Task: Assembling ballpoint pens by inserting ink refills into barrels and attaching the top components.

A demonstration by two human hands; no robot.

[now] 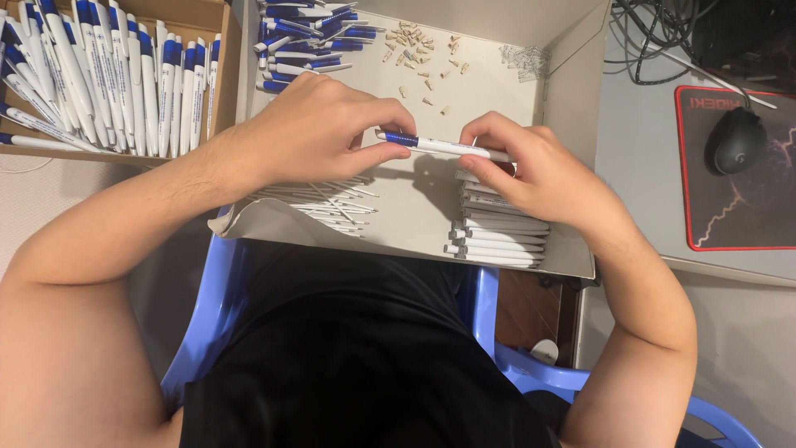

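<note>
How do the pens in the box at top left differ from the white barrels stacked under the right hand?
The pens have blue ends and stand packed in a brown box. The white barrels show no blue and lie flat, stacked in the white tray. Both are slim, white-bodied and neatly aligned.

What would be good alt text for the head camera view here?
Both hands, left hand and right hand, hold a white-and-blue pen level over a shallow cardboard tray of pen parts. A box of finished pens sits at left, a computer mouse at right.
</note>
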